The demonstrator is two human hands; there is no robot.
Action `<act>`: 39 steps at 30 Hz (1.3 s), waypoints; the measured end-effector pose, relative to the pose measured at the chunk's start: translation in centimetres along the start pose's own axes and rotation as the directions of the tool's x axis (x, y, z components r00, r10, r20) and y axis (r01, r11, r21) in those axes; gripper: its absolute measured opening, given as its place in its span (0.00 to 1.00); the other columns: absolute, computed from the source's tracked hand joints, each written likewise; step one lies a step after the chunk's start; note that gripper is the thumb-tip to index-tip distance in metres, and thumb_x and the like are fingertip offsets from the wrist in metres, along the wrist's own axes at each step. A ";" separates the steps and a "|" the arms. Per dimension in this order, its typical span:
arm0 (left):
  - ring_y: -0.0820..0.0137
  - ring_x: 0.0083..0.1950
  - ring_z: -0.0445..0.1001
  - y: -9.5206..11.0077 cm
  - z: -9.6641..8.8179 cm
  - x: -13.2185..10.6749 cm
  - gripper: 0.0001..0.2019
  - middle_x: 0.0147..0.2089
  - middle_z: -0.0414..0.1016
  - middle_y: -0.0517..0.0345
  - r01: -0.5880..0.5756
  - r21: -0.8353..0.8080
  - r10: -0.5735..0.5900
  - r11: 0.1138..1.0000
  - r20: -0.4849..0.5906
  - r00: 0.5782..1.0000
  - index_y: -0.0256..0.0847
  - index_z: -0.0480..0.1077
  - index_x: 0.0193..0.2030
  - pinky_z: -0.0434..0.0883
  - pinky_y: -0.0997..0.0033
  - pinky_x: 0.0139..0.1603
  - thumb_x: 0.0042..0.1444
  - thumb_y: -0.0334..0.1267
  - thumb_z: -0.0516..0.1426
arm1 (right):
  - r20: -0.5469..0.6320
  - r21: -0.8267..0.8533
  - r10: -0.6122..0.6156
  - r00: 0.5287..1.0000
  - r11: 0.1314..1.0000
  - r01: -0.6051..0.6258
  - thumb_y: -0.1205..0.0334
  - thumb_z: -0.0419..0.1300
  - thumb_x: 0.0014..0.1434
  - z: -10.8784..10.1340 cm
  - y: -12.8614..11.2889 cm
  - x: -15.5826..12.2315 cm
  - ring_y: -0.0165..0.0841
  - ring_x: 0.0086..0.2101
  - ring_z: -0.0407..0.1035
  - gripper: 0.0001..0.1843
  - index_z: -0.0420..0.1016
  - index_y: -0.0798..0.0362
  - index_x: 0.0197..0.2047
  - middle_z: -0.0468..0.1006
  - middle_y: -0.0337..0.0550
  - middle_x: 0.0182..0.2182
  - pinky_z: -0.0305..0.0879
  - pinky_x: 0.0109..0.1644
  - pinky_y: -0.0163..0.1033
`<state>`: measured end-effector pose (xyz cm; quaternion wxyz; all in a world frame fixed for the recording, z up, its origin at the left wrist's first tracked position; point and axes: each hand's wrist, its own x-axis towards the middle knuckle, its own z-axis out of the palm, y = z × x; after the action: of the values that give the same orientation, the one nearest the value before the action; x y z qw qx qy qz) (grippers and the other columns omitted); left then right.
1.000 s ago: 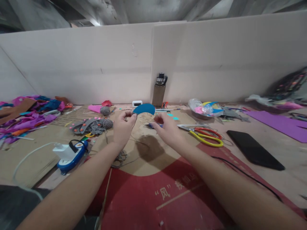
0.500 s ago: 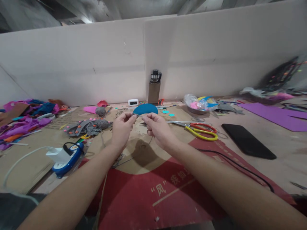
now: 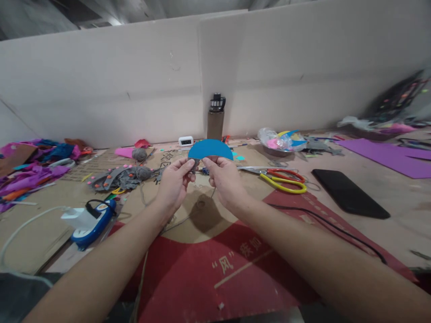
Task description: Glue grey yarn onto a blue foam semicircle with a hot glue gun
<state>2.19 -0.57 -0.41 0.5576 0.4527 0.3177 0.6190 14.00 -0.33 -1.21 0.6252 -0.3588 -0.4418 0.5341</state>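
Over the cardboard, my two hands meet at a blue rounded piece [image 3: 210,149], flat and felt-like, whose curved edge stands up behind the fingers. My left hand [image 3: 175,181] is closed, thumb and forefinger pinching at its lower left; a small grey scrap [image 3: 195,165] shows by that thumb tip. Opposite, my right hand [image 3: 226,178] is closed too, its thumb and bent forefinger gripping the blue piece's lower edge. Grey yarn [image 3: 184,220] runs below the hands and rises toward the right one. The lower part of the blue piece is hidden by my fingers.
Scissors [image 3: 283,181] with red and yellow handles lie right of my hands, near a black phone [image 3: 348,192]. Left are a pinned grey bundle [image 3: 116,178] and a blue power strip [image 3: 94,229]. A bottle [image 3: 215,123] stands behind. Red-printed cardboard [image 3: 215,278] lies in front.
The blue piece has shifted right and shows more of its face. My fingers have moved slightly along it, and the grey scrap by my left thumb shows more.
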 end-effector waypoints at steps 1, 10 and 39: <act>0.81 0.25 0.65 0.0 0.0 0.0 0.05 0.28 0.70 0.59 0.009 -0.006 -0.008 1.000 0.006 1.000 0.34 0.72 0.30 0.60 0.82 0.22 0.47 0.33 0.62 | 0.001 -0.006 -0.010 1.000 1.000 0.010 0.54 0.62 0.49 0.0 0.0 0.0 0.22 0.19 0.49 0.12 0.71 0.54 0.32 0.64 0.32 0.22 0.45 0.22 0.34; 0.83 0.22 0.62 -0.1 -0.5 0.3 0.06 0.27 0.70 0.58 0.131 -0.071 -0.122 0.989 0.119 0.985 0.34 0.72 0.31 0.60 0.85 0.20 0.49 0.34 0.62 | 0.060 0.029 0.023 0.998 0.999 -0.025 0.57 0.62 0.48 -0.4 -0.1 0.1 0.20 0.18 0.47 0.09 0.69 0.52 0.31 0.64 0.32 0.22 0.41 0.19 0.32; 0.76 0.27 0.70 -1.8 -0.7 0.4 0.08 0.30 0.73 0.55 0.037 0.220 -0.034 0.975 -0.020 0.999 0.33 0.71 0.30 0.68 0.76 0.28 0.45 0.36 0.63 | 0.189 -0.332 -0.139 0.972 0.922 0.196 0.62 0.55 0.54 -1.2 0.6 0.1 0.29 0.32 0.69 0.07 0.73 0.52 0.32 0.75 0.40 0.30 0.64 0.40 0.38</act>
<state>2.29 0.19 -2.27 0.5123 0.5011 0.3969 0.5735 14.90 -0.09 -2.20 0.5573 -0.3802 -0.6077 0.4190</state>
